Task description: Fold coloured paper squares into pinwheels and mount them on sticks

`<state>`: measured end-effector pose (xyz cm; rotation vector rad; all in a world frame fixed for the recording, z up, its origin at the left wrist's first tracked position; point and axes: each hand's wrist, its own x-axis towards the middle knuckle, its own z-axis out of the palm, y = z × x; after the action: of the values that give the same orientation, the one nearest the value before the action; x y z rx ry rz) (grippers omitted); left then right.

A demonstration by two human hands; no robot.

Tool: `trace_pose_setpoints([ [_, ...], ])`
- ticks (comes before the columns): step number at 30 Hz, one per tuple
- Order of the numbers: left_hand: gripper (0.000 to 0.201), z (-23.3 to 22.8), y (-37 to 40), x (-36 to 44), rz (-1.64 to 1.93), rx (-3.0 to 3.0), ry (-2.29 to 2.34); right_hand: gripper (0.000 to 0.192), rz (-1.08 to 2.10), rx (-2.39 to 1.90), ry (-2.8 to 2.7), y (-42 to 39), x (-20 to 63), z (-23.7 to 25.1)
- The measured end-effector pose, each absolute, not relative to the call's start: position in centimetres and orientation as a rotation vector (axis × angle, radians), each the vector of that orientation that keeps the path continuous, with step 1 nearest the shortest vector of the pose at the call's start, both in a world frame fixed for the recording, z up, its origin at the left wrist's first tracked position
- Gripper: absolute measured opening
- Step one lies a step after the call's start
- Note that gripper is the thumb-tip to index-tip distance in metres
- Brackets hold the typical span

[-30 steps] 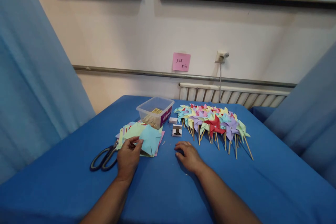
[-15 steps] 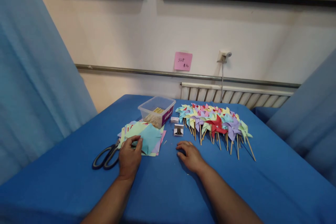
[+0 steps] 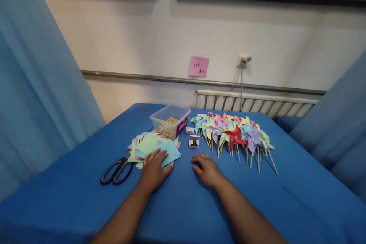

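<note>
My left hand (image 3: 154, 168) lies over a light blue paper sheet (image 3: 171, 151), its fingers stretched across the near edge and the thumb spread to the right. Under and behind that sheet is a loose pile of coloured paper (image 3: 147, 142), mostly pale green on top. Scissors (image 3: 116, 171) with dark handles lie left of this hand, their blades partly under the pile. My right hand (image 3: 208, 169) rests on the blue cloth, fingers loosely bent and thumb apart, with nothing visible in it. Nearest to it stands a small open box (image 3: 194, 142) with dark contents.
A clear plastic tub (image 3: 160, 120) of wooden sticks stands behind the paper. Beside it sits a small white box (image 3: 190, 130). Several paper pinwheels (image 3: 235, 137) on sticks lie to the right. The blue-covered table (image 3: 183, 213) stands near a wall with a radiator (image 3: 251, 103).
My left hand has moved right and flattened over the light blue sheet, which has shifted right and turned on the pile. My right hand stays in place.
</note>
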<state>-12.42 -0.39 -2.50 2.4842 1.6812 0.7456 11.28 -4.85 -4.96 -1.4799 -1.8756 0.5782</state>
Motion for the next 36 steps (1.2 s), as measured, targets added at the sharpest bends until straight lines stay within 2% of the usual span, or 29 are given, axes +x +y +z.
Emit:
trace_pose_setpoints([
  [6,0.023,-2.5,-0.2,-12.6,0.741,2.36,1.667,0.024,0.576,-1.478,-1.879,-4.9,11.3,-4.9],
  [14,0.024,-2.4,0.3,-13.1,0.879,2.192,1.646,0.023,0.574,-1.477,-1.883,-4.8,11.4,-5.1],
  [21,0.03,-1.8,0.0,-13.5,1.189,1.803,1.82,0.022,0.58,-1.461,-1.862,-4.8,11.4,-5.1],
  [29,0.034,-1.6,0.4,-14.1,1.593,1.486,1.817,0.023,0.655,-1.39,-1.775,-4.9,11.4,-5.1],
  [34,0.018,-0.4,-1.4,-12.3,1.841,1.733,1.633,0.014,0.729,-1.322,-1.657,-4.4,11.4,-5.5],
  [36,0.01,-0.1,-2.5,-10.6,1.782,2.045,1.44,0.026,0.78,-1.297,-1.578,-4.2,11.5,-5.5],
])
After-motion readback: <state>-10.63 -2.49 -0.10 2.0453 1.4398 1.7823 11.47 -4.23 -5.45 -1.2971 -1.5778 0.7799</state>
